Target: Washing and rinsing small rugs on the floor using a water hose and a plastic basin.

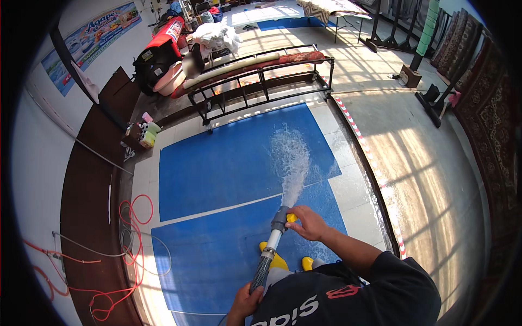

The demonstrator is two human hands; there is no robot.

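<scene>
My left hand [248, 300] is wrapped around a braided hose [261, 267] low in front of my body. The hose joins a white pipe [272, 240] with a grey plastic ball valve [279, 219] at its far end. My right hand [306, 223] pinches the yellow valve handle [291, 218] between thumb and fingers. A broad spray of water [290, 161] shoots forward from the valve, over two blue mats [220, 159] laid on a tiled floor. Yellow boots [307, 263] stand on the nearer mat.
A black wheeled metal rack [265, 87] holding rolled carpets stands beyond the mats. Red hose [136, 244] lies coiled at left, near bottles [150, 132]. A dark channel with red-and-white tape [359, 132] edges the right side. Patterned carpets [483, 102] hang at far right.
</scene>
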